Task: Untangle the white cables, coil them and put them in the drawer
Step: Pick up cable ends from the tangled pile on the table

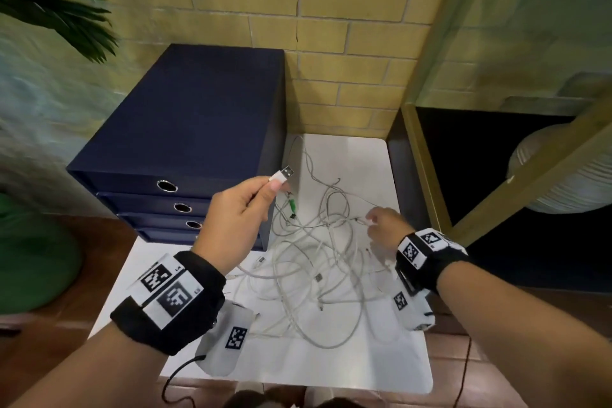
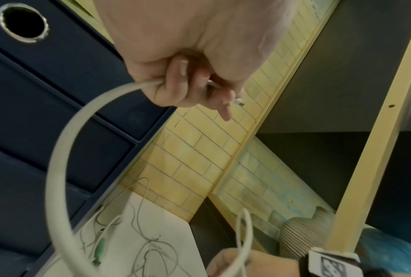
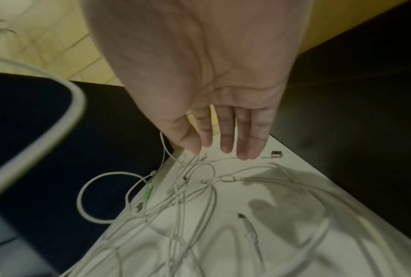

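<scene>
White cables (image 1: 318,272) are lying tangled on the tabletop (image 1: 390,371) beside the navy drawer unit (image 1: 185,129). Left hand (image 1: 236,212) is pinching a USB plug (image 1: 282,174), raised above them. Right hand (image 1: 385,225) is hovering over the tangle, fingers (image 3: 227,136) straight and slightly apart.

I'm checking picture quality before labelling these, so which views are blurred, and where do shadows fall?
Head view: sharp in the middle on the USB plug, walls bent at the edges. Left wrist view: the near cable is blurred, the left hand soft. Right wrist view: dim, with the right hand casting a dark shadow on the table.
</scene>
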